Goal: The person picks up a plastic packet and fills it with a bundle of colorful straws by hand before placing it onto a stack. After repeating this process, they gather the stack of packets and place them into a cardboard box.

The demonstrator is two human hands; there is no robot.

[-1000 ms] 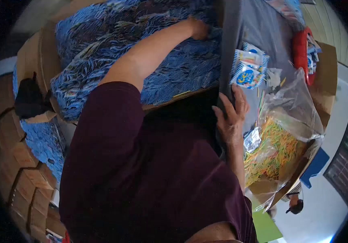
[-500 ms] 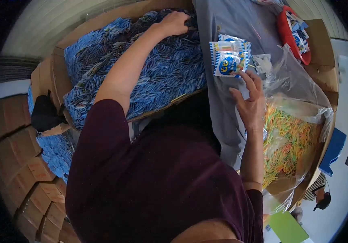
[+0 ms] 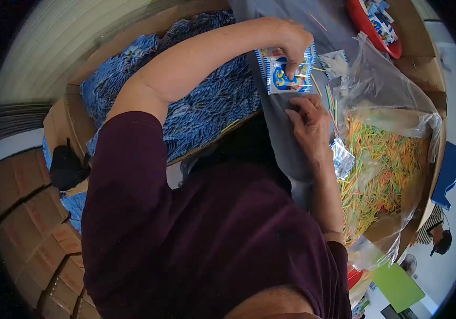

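Observation:
A stack of small blue-and-white printed packets (image 3: 275,80) lies on the grey cloth. My left hand (image 3: 294,45) is over the stack, thumb pressed on the top packet's printed face; its other fingers are mostly hidden behind the hand. Just below the packets, my right hand (image 3: 312,125) has bent fingers, with a gap between thumb and forefinger and nothing visible in it. Thin coloured sticks (image 3: 330,103) and a clear, pale packet (image 3: 334,64) lie to the right. Beside my right wrist sits a silvery packet (image 3: 342,159).
On the left, a carton holds a mass of blue striped packet strips (image 3: 212,106). At right, a plastic-lined carton contains many coloured sticks (image 3: 387,165). A red basin (image 3: 358,18) with packets is at upper right. Stacked brown cartons (image 3: 31,212) stand at lower left; a person (image 3: 437,236) is at far right.
My left hand has moved right, from the blue strips onto the packet stack. My right hand has drawn back slightly from the stack's lower edge. The camera view has shifted.

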